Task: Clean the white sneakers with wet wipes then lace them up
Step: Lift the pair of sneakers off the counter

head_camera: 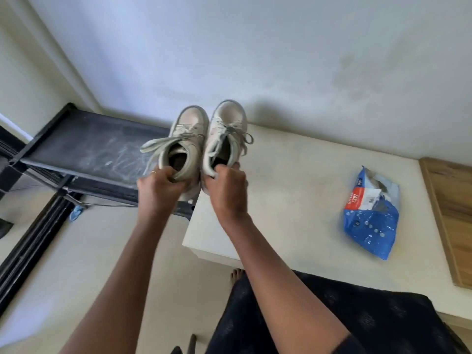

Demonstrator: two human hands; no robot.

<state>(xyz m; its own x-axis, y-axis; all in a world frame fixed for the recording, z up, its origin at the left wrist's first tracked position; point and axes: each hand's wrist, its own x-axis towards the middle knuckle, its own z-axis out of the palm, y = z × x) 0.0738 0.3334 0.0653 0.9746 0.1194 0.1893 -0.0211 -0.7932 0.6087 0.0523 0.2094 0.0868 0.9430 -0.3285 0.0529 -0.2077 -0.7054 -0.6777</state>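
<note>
Pale walls meet a white table [293,190] with a dusty black shoe rack [84,146] to its left. We grip one white sneaker's heel in our left hand [159,186] and the other's in our right hand [227,185], the left sneaker [187,139] and right sneaker [226,129] raised side by side over the table's left edge. Farther right on the table lies a blue wet-wipes pack [371,213].

Soft daylight comes from the left; the sneakers [190,131] cast a faint shadow rightward on the wall [281,60]. Wide-angle distortion bows the edges; detail is slightly soft.
</note>
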